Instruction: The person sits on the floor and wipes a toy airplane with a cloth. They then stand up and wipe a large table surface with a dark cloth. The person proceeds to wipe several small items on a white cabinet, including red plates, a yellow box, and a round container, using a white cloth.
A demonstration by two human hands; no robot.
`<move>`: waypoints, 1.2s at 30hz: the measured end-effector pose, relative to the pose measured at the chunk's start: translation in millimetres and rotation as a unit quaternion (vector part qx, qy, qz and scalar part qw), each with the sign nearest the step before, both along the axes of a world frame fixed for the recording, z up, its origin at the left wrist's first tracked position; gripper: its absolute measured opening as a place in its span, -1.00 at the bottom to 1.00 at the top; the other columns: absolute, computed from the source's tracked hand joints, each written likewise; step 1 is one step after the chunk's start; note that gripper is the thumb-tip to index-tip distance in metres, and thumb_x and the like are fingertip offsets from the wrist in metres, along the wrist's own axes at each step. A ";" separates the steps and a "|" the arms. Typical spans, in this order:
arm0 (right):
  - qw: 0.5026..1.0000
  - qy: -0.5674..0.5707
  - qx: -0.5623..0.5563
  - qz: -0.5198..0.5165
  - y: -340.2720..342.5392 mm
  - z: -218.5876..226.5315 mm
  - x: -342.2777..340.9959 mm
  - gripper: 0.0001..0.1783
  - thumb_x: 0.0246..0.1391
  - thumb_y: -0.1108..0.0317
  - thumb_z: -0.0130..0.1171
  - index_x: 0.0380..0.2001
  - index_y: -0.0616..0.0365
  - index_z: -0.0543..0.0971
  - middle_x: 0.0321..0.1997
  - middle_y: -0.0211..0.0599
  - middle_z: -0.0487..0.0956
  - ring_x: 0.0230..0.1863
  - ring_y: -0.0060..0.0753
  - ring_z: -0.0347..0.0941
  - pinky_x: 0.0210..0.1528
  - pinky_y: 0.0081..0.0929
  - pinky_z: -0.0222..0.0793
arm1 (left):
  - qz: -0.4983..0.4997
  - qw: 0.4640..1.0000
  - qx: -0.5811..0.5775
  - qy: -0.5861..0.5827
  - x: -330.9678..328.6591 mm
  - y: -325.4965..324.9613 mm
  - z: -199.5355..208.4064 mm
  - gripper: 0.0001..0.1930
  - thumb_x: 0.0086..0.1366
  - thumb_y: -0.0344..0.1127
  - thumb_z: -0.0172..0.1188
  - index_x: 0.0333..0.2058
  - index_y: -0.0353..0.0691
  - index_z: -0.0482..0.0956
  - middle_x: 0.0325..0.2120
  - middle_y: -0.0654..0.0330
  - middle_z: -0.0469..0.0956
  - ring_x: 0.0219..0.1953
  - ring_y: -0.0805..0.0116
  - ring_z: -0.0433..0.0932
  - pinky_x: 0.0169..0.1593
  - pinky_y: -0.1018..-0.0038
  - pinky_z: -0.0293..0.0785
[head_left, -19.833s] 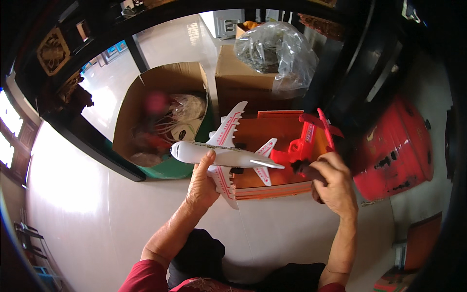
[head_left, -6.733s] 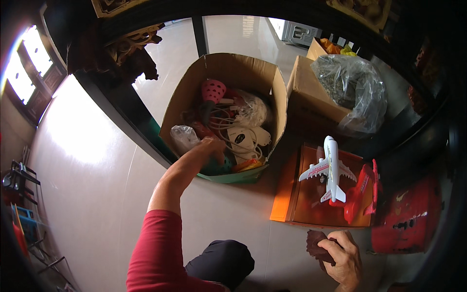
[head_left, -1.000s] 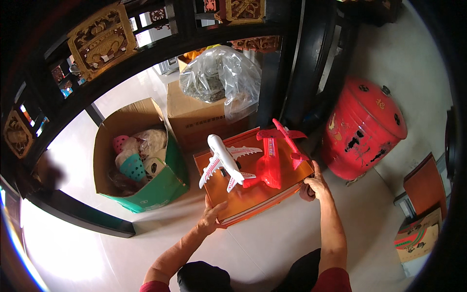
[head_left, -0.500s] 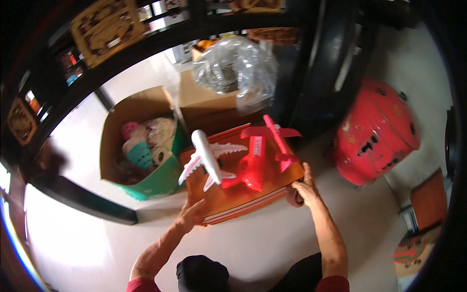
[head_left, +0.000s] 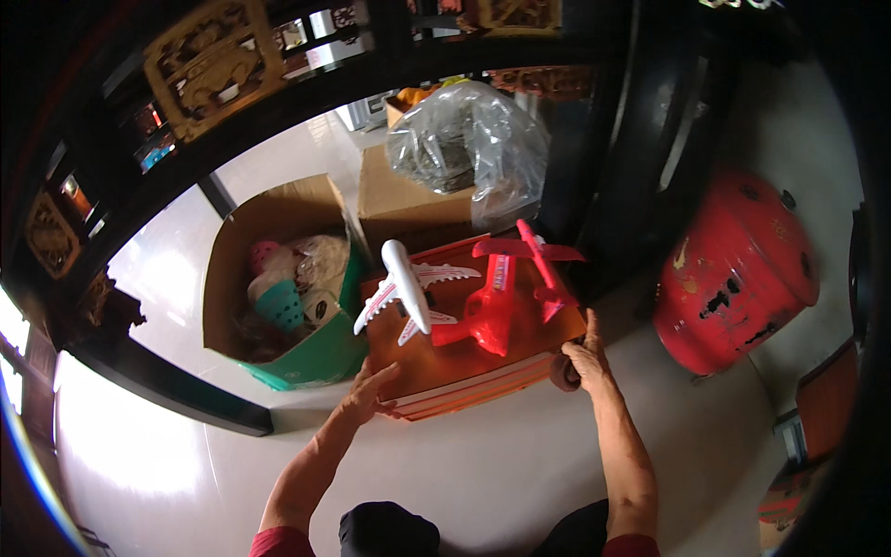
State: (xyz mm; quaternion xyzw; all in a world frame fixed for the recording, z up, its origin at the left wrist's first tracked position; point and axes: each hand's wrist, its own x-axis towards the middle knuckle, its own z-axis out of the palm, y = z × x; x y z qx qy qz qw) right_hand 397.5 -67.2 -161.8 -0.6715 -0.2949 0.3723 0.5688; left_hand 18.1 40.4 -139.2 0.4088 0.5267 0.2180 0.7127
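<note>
An orange box (head_left: 390,357) with white and red stripes on its front side is between my hands. My left hand (head_left: 364,395) grips its near left corner, thumb over the top edge. My right hand (head_left: 585,357) holds the near right corner, its fingers partly hidden. Under that hand, against the box, is a brown ring-shaped roll (head_left: 563,373) that looks like tape. On the lid rest a white toy airplane (head_left: 406,283), a red toy aircraft (head_left: 487,320) and a pinkish-red toy piece with a long bar (head_left: 538,255).
An open green and brown carton (head_left: 320,357) holding bagged items and a teal perforated cup stands left. Behind are a cardboard box (head_left: 394,195) and a clear plastic bag (head_left: 510,139). A dark wooden frame (head_left: 176,390) borders the left. A red drum (head_left: 733,288) stands right.
The orange box, with the toys on it and both hands at its corners, has shifted slightly away from me, toward the cartons. My view has also tilted a little.
</note>
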 end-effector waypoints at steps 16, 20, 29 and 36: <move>0.982 0.152 0.076 -0.079 -17.4 -7.5 -6.2 -0.23 -0.03 0.56 0.13 0.28 0.06 0.12 -0.20 -0.37 0.43 -0.18 -0.49 0.38 -0.09 -0.48 0.36 | 0.099 0.994 -0.038 -0.023 -32.9 11.1 -54.3 -0.26 0.10 0.27 0.21 0.17 0.07 0.23 0.05 0.14 0.31 -0.13 -0.04 0.45 -0.19 -0.15 0.43; 0.970 0.207 0.106 -0.077 -37.0 2.9 -12.1 -0.64 0.07 0.54 0.06 -0.02 0.11 0.39 -0.23 -0.38 0.46 -0.21 -0.55 0.39 -0.18 -0.51 0.38 | 0.267 0.946 -0.048 0.177 -46.8 -38.0 -59.3 -0.44 0.15 0.18 0.17 0.02 0.02 0.33 -0.20 0.14 0.43 -0.23 0.06 0.47 -0.26 -0.03 0.43; 0.971 0.218 0.084 0.041 -91.7 89.0 -94.8 -0.74 0.25 0.36 -0.11 -0.10 0.30 0.42 -0.14 -0.17 0.56 -0.15 -0.36 0.50 -0.05 -0.42 0.41 | 0.008 0.987 -0.156 -0.034 95.4 -147.2 90.9 -0.48 0.28 0.00 0.09 0.12 -0.13 0.30 -0.04 0.03 0.46 -0.05 0.08 0.49 -0.14 0.11 0.51; 0.997 -0.024 0.067 0.031 -123.1 191.1 -125.7 -0.74 0.19 0.45 -0.06 -0.06 0.21 0.44 -0.21 -0.07 0.60 -0.16 -0.08 0.54 -0.04 -0.31 0.40 | -0.201 0.945 0.205 0.157 145.5 -202.9 146.0 -0.58 0.36 -0.30 -0.15 0.19 -0.07 0.23 0.08 -0.09 0.30 0.01 -0.19 0.37 0.08 0.13 0.34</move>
